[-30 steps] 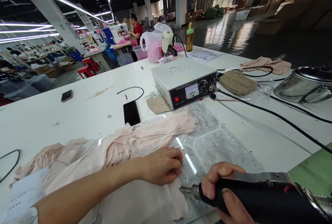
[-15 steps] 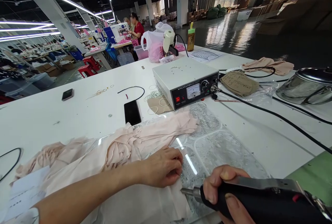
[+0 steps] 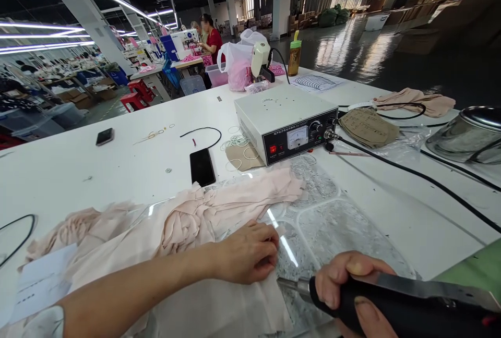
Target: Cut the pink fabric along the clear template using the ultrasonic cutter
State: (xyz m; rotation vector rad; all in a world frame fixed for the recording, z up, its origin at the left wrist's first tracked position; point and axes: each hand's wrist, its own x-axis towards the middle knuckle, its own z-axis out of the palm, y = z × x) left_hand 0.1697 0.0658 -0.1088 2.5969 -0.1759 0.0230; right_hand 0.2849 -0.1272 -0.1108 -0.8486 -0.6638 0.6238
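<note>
My left hand [image 3: 250, 252] is closed, its curled fingers pressed down at the edge of a pale pink fabric piece [image 3: 235, 301]. Wrapped around a black hand-held ultrasonic welding gun [image 3: 399, 296] is my right hand [image 3: 352, 280]. The gun's metal tip points left and lies at the fabric's right edge, just below my left fingers; whether it touches the cloth I cannot tell. A bunched stack of the same fabric [image 3: 242, 197] lies beyond my left wrist. Under the cloth is a clear sheet over a grey marbled board [image 3: 344, 233].
A control box [image 3: 285, 124] with a lit red switch stands behind the board, and a black cable [image 3: 415, 173] runs from it to the right. A phone [image 3: 202, 167], scissors [image 3: 154, 134], brown card patterns [image 3: 368, 127] and a metal pot [image 3: 462, 134] lie around. A co-worker [image 3: 212, 40] sits far back.
The whole view has shifted slightly, so the scene sits a little to the right. Both hands keep their holds, and the gun's tip stays by the fabric edge.
</note>
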